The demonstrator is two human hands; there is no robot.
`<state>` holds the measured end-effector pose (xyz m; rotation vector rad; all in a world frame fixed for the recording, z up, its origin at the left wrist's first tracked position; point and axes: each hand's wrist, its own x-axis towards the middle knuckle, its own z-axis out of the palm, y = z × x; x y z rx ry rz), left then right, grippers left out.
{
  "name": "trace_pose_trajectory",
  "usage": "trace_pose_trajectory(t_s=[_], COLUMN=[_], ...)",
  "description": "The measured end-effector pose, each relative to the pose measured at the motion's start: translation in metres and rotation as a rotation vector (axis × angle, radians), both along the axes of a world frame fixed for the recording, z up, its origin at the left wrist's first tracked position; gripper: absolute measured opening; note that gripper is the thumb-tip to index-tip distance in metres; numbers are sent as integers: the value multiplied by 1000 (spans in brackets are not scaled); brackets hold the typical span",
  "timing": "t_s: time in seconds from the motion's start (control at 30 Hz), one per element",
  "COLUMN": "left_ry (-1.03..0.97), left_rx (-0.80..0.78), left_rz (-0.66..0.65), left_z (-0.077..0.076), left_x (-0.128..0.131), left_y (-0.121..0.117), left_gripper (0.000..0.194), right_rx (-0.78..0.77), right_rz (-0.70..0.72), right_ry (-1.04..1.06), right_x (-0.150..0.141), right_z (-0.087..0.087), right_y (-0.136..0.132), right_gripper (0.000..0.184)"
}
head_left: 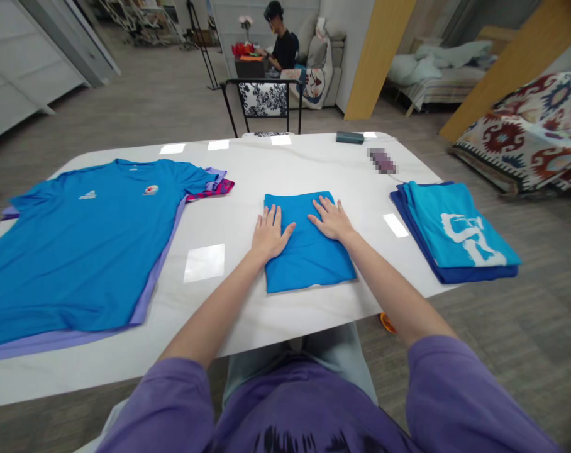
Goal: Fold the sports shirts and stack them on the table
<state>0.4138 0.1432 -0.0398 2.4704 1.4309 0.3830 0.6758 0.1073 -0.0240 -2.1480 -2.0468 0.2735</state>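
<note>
A blue T-shirt is lying left of the folded blue cloth | your left hand is resting on the cloth's left side, fingers spread | the cloth is lying on the white table | your right hand is resting on the cloth's upper right, spread | folded garments are lying right of the cloth

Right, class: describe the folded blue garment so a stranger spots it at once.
On the white table, look between the spread-out blue shirt and the folded stack. The folded blue garment lies there; it alone has the left hand and right hand on it.
</note>
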Motion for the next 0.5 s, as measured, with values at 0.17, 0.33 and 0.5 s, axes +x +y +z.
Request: trace_pose_trajectory(t_s=[0.17, 0.33, 0.5], left_ry=[44, -6, -74], left_rx=[18, -20, 7], left_rz=[4, 33, 381], left_z=[-1, 7, 20], left_x=[2, 14, 6], left_y=[19, 66, 100], left_gripper=[101, 81, 88], right_rx=[131, 95, 95], right_rz=[42, 70, -480], right_ry=[-27, 31, 58], right_x=[-10, -18, 20], right_z=[-5, -2, 13], right_y=[-4, -3, 28], right_gripper=[90, 80, 84])
